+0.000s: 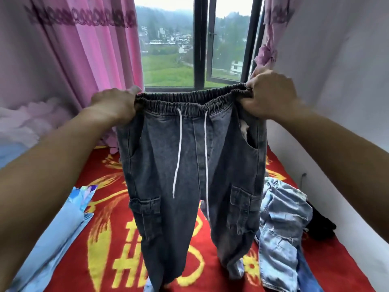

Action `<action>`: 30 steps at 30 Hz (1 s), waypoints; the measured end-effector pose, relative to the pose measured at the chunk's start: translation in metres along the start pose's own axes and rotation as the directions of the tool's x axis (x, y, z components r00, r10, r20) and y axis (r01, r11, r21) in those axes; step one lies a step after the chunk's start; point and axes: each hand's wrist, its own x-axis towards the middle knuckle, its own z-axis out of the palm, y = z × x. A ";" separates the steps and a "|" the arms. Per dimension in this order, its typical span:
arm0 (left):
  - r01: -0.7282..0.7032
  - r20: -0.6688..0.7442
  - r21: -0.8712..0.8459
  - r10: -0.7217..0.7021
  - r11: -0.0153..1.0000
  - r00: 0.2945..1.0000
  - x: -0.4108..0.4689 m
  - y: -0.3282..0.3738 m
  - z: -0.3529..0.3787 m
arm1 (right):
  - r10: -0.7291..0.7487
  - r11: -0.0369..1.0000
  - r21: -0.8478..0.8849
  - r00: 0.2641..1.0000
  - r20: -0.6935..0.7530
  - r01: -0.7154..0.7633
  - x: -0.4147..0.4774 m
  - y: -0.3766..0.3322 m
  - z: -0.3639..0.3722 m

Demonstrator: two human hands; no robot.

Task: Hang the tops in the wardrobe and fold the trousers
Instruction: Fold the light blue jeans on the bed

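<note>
Dark trousers (189,165) are held up by the waistband above a red bed (109,239), the left hand (114,105) and right hand (271,95) each clenched on one end. Pale jeans (282,224) are heaped alongside, at right.

One hem of grey trousers (160,165) past bottom edge
</note>
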 end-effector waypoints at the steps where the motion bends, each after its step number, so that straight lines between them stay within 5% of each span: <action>1: 0.001 0.059 -0.008 0.000 1.000 0.998 0.001 0.003 0.009 | 0.023 0.999 0.040 0.994 0.102 -0.028 0.003 -0.003 0.004; 5: 0.022 0.276 -0.218 0.041 0.976 0.960 0.010 0.019 0.050 | 0.047 0.983 0.137 0.898 0.437 -0.118 0.010 -0.008 0.042; 9: 0.286 0.528 -0.483 0.014 0.827 0.849 0.025 0.031 0.105 | 0.122 0.877 0.276 0.736 0.666 -0.394 0.026 0.000 0.107; 13: 0.463 0.639 -0.526 -0.028 0.713 0.769 0.058 0.047 0.159 | 0.098 0.764 0.347 0.629 0.771 -0.544 0.054 0.016 0.176; 16: 0.559 0.639 -0.618 -0.061 0.553 0.767 0.094 0.067 0.190 | 0.126 0.657 0.417 0.637 0.761 -0.628 0.080 0.029 0.226; 19: 0.545 0.521 -0.785 -0.163 0.295 0.838 0.133 0.088 0.210 | 0.173 0.657 0.500 0.759 0.628 -0.564 0.111 0.047 0.263; 21: 0.413 0.361 -0.885 -0.246 0.215 0.900 0.163 0.097 0.211 | 0.227 0.627 0.582 0.835 0.501 -0.519 0.136 0.059 0.272; 25: 0.114 0.027 -0.954 -0.300 0.276 0.953 0.219 0.103 0.160 | 0.315 0.475 0.786 0.911 0.267 -0.395 0.195 0.081 0.248; 30: -0.165 -0.301 -0.919 -0.368 0.357 0.880 0.261 0.092 0.056 | 0.344 0.552 0.825 0.935 -0.089 -0.124 0.253 0.086 0.166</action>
